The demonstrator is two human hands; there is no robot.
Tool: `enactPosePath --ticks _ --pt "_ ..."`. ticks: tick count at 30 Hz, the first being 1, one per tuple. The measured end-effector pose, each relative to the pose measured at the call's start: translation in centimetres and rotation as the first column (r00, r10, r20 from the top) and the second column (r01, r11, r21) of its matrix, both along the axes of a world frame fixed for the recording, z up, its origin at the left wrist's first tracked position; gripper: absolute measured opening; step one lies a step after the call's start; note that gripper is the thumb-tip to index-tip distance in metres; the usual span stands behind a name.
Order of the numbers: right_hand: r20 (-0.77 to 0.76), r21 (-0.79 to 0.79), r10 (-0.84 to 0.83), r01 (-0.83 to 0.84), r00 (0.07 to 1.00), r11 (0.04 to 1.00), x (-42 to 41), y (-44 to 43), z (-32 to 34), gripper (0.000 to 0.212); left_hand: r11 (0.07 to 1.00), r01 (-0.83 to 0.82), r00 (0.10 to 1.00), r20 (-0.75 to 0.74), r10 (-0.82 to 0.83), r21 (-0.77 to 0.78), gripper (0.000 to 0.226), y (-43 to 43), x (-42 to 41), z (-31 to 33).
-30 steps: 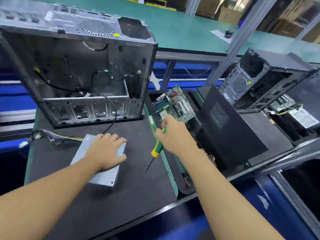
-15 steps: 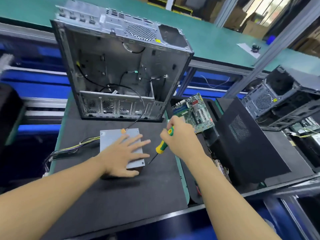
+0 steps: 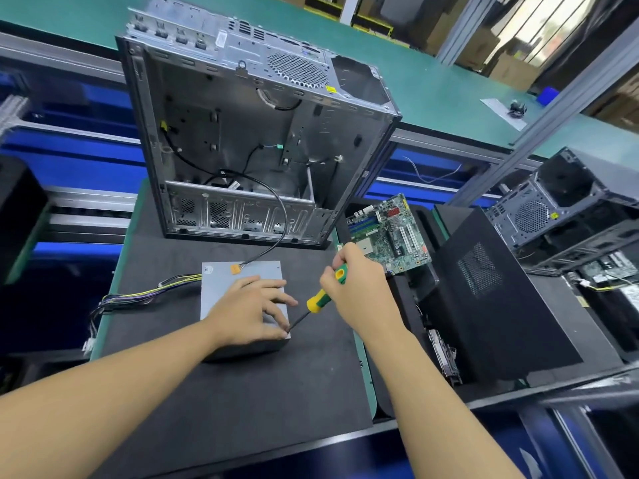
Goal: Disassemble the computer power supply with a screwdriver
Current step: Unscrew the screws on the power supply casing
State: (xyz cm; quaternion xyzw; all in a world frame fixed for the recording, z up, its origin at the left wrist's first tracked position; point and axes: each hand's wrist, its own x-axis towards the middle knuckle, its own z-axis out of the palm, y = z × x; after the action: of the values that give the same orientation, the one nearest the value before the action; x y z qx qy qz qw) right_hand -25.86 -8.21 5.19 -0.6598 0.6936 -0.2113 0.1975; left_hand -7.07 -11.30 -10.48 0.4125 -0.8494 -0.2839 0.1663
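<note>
One boxy grey sheet-metal power supply [image 3: 223,288] lay flat on the matte black mat [image 3: 242,402], before the open bare-metal case [image 3: 242,140]. The left hand [image 3: 247,311] pressed its top, fingers relaxed; the right hand [image 3: 358,288] gripped the yellow-green screwdriver [image 3: 321,295], tip seemingly at its near corner.

Matt grey metal power supply [image 3: 221,281] on dull black foam mat [image 3: 242,392].
</note>
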Motion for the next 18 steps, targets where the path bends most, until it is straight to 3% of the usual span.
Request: enactPosePath --ticks 10,18 --pt "-0.062 -0.007 0.082 -0.083 0.995 0.997 0.8 0.6 0.4 0.016 1.0 -0.017 1.0 -0.011 0.017 -0.018 0.008 0.0 0.0 -0.2" --pt "-0.005 -0.009 0.046 -0.046 0.999 0.999 0.5 1.1 0.1 0.019 0.998 -0.035 0.999 -0.031 0.034 -0.048 0.013 0.0 -0.2 -0.3"
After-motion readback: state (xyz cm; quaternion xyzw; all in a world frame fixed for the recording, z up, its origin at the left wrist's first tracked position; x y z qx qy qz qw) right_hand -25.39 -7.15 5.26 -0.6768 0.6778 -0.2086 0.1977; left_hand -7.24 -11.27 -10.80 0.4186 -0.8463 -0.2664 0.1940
